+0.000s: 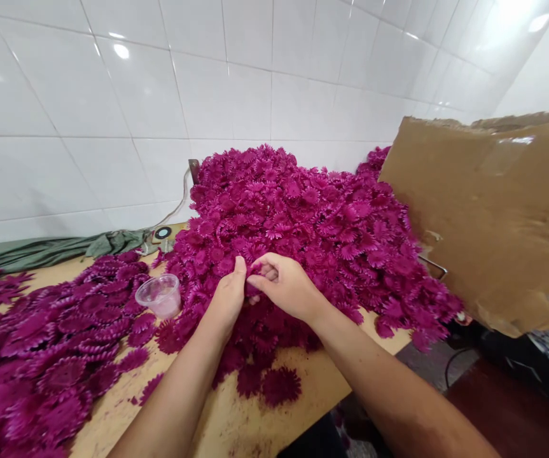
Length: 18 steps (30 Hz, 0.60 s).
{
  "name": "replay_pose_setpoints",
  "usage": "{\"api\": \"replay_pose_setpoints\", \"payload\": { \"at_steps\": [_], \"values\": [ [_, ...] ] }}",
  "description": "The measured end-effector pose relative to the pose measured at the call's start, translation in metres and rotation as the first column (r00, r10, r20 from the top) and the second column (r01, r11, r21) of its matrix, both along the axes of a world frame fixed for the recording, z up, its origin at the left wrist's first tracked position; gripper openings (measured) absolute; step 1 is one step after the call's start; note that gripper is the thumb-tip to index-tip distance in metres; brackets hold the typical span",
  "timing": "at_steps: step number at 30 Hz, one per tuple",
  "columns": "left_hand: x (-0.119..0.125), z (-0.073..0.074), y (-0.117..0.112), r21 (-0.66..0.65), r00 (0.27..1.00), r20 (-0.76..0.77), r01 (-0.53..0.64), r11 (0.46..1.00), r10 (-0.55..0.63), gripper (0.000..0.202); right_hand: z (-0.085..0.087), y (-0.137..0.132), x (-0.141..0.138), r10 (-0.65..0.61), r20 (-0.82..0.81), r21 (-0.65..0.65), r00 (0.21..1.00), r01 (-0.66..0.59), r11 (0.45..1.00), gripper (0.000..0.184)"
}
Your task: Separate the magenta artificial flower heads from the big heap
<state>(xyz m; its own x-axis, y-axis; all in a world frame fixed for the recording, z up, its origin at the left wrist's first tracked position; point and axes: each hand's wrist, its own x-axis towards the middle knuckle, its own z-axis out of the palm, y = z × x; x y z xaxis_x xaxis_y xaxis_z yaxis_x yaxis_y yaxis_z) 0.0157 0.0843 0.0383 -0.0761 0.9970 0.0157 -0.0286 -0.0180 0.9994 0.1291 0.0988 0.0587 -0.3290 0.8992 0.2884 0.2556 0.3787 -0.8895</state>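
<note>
My left hand [233,289] and my right hand [284,284] meet at the front of a large heap of magenta artificial flowers [293,197]. Both are closed on one magenta flower [254,272], mostly covered by the fingers. The right thumb and forefinger pinch its edge, while the left thumb points up beside it. Below the hands, a loose magenta flower head [281,385] lies flat on the tan tabletop [255,432]. A clear plastic cup [159,296] with something pale inside stands left of my left hand.
Flattened flower heads [64,343] spread over the table's left side. A large cardboard sheet [488,216] leans at the right. Green cloth [64,249] and a yellow object with a black disc [163,233] lie along the white tiled wall [88,95].
</note>
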Motion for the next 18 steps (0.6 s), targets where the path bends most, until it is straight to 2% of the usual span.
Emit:
{"api": "replay_pose_setpoints", "payload": {
  "at_steps": [1,4,6,8,11,13,15,16,18],
  "values": [
    [0.000,0.001,-0.002,0.017,1.000,-0.006,0.021,1.000,-0.021,0.052,-0.002,0.000,-0.003,-0.021,-0.028,-0.004,0.999,0.021,1.000,0.003],
    [0.002,0.003,-0.007,0.133,0.995,-0.045,0.093,0.987,-0.087,0.038,-0.006,0.006,-0.006,-0.109,-0.096,0.051,0.989,0.114,0.992,0.007],
    [0.002,0.005,-0.009,0.189,0.990,-0.075,0.128,0.974,-0.116,0.029,-0.003,0.013,-0.003,-0.150,-0.127,0.094,0.980,0.162,0.982,0.008],
    [0.001,0.007,-0.013,0.203,0.985,-0.112,0.149,0.968,-0.128,0.023,0.002,0.025,0.007,-0.241,-0.205,0.069,0.949,0.260,0.963,0.006],
    [-0.003,0.005,-0.016,0.195,0.981,-0.161,0.136,0.971,-0.105,0.020,0.007,0.045,0.030,-0.432,-0.283,-0.028,0.856,0.442,0.896,0.010],
    [-0.007,0.001,-0.015,0.172,0.987,-0.144,0.099,0.980,-0.075,0.021,0.006,0.050,0.042,-0.497,-0.206,0.050,0.843,0.516,0.855,0.021],
    [-0.008,-0.004,-0.010,0.140,0.993,-0.112,0.054,0.989,-0.038,0.023,0.003,0.043,0.045,-0.480,-0.118,0.166,0.869,0.494,0.853,0.034],
    [-0.008,-0.006,-0.007,0.128,0.994,-0.104,0.039,0.991,-0.026,0.025,0.002,0.036,0.042,-0.436,-0.083,0.204,0.896,0.444,0.873,0.037],
    [-0.006,-0.010,-0.001,0.109,0.995,-0.102,0.032,0.994,-0.021,0.033,0.001,0.019,0.031,-0.275,-0.029,0.192,0.961,0.275,0.942,0.032]
  ]
}}
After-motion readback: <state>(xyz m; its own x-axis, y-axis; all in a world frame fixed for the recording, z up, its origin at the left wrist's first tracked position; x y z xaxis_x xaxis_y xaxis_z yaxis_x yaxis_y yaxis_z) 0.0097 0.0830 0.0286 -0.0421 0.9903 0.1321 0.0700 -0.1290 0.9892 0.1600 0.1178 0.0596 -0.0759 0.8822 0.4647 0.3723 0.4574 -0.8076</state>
